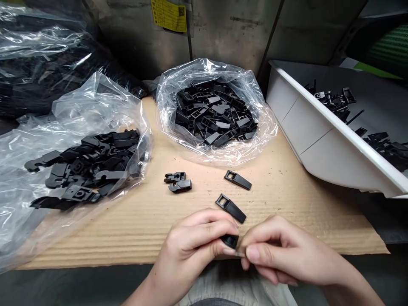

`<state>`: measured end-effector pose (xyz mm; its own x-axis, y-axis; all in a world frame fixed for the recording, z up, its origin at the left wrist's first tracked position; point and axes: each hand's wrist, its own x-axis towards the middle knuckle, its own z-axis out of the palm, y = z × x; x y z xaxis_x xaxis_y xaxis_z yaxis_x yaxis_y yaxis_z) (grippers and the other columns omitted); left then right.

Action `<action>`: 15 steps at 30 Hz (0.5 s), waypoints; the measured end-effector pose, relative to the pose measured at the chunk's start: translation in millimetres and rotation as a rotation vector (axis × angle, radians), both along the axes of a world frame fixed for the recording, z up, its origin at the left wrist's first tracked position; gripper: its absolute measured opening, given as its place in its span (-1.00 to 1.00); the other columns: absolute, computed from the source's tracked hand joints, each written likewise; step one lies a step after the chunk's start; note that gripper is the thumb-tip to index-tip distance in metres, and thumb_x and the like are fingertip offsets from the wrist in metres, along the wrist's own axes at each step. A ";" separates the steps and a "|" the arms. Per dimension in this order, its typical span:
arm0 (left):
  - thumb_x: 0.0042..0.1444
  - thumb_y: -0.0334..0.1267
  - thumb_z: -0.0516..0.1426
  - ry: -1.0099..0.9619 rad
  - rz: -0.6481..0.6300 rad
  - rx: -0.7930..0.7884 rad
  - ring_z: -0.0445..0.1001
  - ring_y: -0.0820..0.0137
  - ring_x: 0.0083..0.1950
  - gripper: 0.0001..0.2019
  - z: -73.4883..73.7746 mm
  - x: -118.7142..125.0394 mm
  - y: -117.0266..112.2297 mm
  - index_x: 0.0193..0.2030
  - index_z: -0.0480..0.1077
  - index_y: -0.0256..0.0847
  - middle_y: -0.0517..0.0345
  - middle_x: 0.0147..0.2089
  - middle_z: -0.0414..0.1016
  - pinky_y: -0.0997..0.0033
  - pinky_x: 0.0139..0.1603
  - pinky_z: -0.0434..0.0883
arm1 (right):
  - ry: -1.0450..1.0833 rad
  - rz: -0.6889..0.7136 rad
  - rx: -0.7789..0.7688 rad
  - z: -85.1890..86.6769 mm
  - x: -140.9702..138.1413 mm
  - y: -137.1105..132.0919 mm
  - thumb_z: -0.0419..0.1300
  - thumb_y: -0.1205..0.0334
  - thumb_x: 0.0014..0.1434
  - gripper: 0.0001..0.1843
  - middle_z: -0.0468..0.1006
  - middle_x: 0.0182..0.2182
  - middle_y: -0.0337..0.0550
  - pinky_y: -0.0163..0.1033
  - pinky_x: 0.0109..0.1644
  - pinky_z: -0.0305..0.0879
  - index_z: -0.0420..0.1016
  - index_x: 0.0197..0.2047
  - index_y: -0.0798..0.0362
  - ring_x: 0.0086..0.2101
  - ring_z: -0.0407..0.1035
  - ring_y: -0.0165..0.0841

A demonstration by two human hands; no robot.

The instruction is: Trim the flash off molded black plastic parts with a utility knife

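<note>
Near the cardboard's front edge, my left hand (194, 242) is closed around a small black plastic part (230, 241), whose hollow end shows between thumb and fingers. My right hand (280, 250) is closed in a pinch right beside it, thumb against the forefinger. What sits in that pinch is blurred and too small to name. Just beyond my fingers lies a black tapered plastic piece (234, 209) with a square hole, and a second tapered piece (238, 180) is farther back. To their left, two black hooked clip bodies (180, 186) lie side by side.
A clear bag (264, 127) full of tapered pieces stands open at the back. On the left, black clip bodies (79, 170) spill from another clear bag (19, 170). A white bin (306, 123) with black parts flanks the right. Corrugated cardboard (143, 229) covers the work surface.
</note>
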<state>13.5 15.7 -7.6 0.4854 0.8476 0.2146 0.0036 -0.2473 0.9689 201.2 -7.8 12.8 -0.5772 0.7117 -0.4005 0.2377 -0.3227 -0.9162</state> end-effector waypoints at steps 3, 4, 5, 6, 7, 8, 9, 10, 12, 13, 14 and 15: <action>-0.01 -0.55 0.16 0.018 0.039 0.020 0.48 0.39 -0.20 -0.73 0.2 -0.5 -0.8 -0.26 0.51 -0.10 0.19 -0.24 0.51 0.57 -0.16 0.40 | 0.087 -0.061 -0.079 1.5 2.1 -2.1 0.07 0.14 0.14 -0.76 0.27 -0.68 -0.37 -0.51 -0.68 -0.03 0.45 -0.40 0.11 -0.74 0.00 -0.65; -0.01 -0.55 0.17 0.041 0.059 0.030 0.48 0.41 -0.19 -0.72 0.3 -0.7 -1.2 -0.24 0.50 -0.08 0.22 -0.24 0.52 0.59 -0.16 0.40 | 0.086 -0.144 -0.016 0.5 2.2 -5.1 0.08 0.17 0.14 -0.79 0.32 -0.64 -0.34 -0.50 -0.65 0.06 0.47 -0.35 0.09 -0.71 0.08 -0.63; -0.02 -0.54 0.18 0.068 0.080 0.034 0.47 0.42 -0.19 -0.72 0.5 -0.9 -1.6 -0.22 0.50 -0.07 0.24 -0.25 0.52 0.61 -0.16 0.39 | 0.059 -0.248 0.092 -1.3 2.1 -9.0 0.07 0.20 0.15 -0.82 0.38 -0.59 -0.31 -0.48 -0.60 0.15 0.47 -0.29 0.05 -0.68 0.16 -0.60; -0.03 -0.52 0.19 0.097 0.100 0.034 0.47 0.43 -0.20 -0.71 0.7 -1.0 -1.8 -0.21 0.48 -0.06 0.25 -0.25 0.53 0.63 -0.16 0.38 | -0.003 -0.348 0.245 -4.0 1.9 -13.3 0.05 0.25 0.16 -0.81 0.42 -0.53 -0.28 -0.45 -0.52 0.24 0.46 -0.20 0.00 -0.63 0.24 -0.56; -0.03 -0.50 0.20 0.121 0.116 0.029 0.47 0.44 -0.20 -0.72 1.0 -1.1 -2.0 -0.20 0.47 -0.07 0.26 -0.26 0.53 0.64 -0.16 0.37 | -0.091 -0.411 0.430 -7.3 1.4 -17.8 0.03 0.31 0.16 -0.74 0.46 -0.46 -0.25 -0.42 -0.44 0.29 0.42 -0.09 -0.05 -0.56 0.31 -0.52; -0.02 -0.49 0.20 0.138 0.124 0.023 0.47 0.45 -0.21 -0.74 1.2 -0.9 -2.1 -0.20 0.47 -0.08 0.27 -0.26 0.53 0.65 -0.17 0.37 | -0.192 -0.431 0.621 -11.0 0.6 -22.1 0.02 0.37 0.16 -0.65 0.47 -0.41 -0.23 -0.40 -0.37 0.32 0.37 0.00 -0.09 -0.51 0.36 -0.48; 0.00 -0.47 0.19 0.146 0.124 0.019 0.48 0.45 -0.21 -0.77 1.4 -0.6 -2.1 -0.22 0.46 -0.09 0.27 -0.26 0.52 0.65 -0.17 0.36 | -0.289 -0.418 0.788 -14.9 -0.7 -25.9 0.01 0.40 0.16 -0.59 0.48 -0.40 -0.21 -0.40 -0.34 0.33 0.31 0.06 -0.09 -0.47 0.38 -0.46; 0.02 -0.46 0.18 0.148 0.120 0.021 0.47 0.45 -0.22 -0.81 1.7 -0.2 -2.1 -0.24 0.46 -0.10 0.27 -0.26 0.52 0.66 -0.18 0.36 | -0.368 -0.389 0.914 -18.4 -2.4 -29.0 0.02 0.41 0.15 -0.56 0.47 -0.40 -0.20 -0.40 -0.33 0.33 0.28 0.10 -0.08 -0.46 0.39 -0.44; 0.04 -0.45 0.16 0.144 0.118 0.037 0.47 0.47 -0.22 -0.83 2.0 1.1 -1.9 -0.27 0.46 -0.10 0.28 -0.26 0.51 0.68 -0.18 0.35 | -0.460 -0.347 1.016 -23.8 -6.9 -32.9 0.04 0.35 0.16 -0.60 0.44 -0.47 -0.18 -0.38 -0.38 0.33 0.30 0.09 -0.01 -0.46 0.37 -0.40; 0.05 -0.45 0.16 0.143 0.119 0.049 0.47 0.48 -0.21 -0.83 2.1 1.6 -1.8 -0.26 0.46 -0.09 0.29 -0.26 0.51 0.69 -0.19 0.34 | -0.485 -0.351 1.014 -25.4 -9.4 -33.7 0.03 0.31 0.18 -0.65 0.41 -0.51 -0.18 -0.38 -0.42 0.31 0.34 0.05 0.01 -0.48 0.35 -0.40; 0.05 -0.46 0.16 0.145 0.119 0.054 0.46 0.49 -0.21 -0.82 2.2 2.0 -1.8 -0.26 0.46 -0.09 0.29 -0.26 0.50 0.71 -0.19 0.34 | -0.505 -0.368 1.002 -26.2 -11.8 -33.9 0.01 0.28 0.19 -0.68 0.39 -0.53 -0.18 -0.37 -0.45 0.30 0.38 0.01 0.04 -0.50 0.33 -0.39; 0.04 -0.47 0.16 0.146 0.118 0.060 0.46 0.49 -0.21 -0.81 2.3 2.2 -1.8 -0.26 0.46 -0.08 0.30 -0.26 0.50 0.71 -0.18 0.33 | -0.520 -0.373 0.992 -26.5 -13.8 -33.7 0.00 0.27 0.20 -0.69 0.37 -0.55 -0.18 -0.36 -0.46 0.29 0.39 -0.01 0.05 -0.51 0.32 -0.39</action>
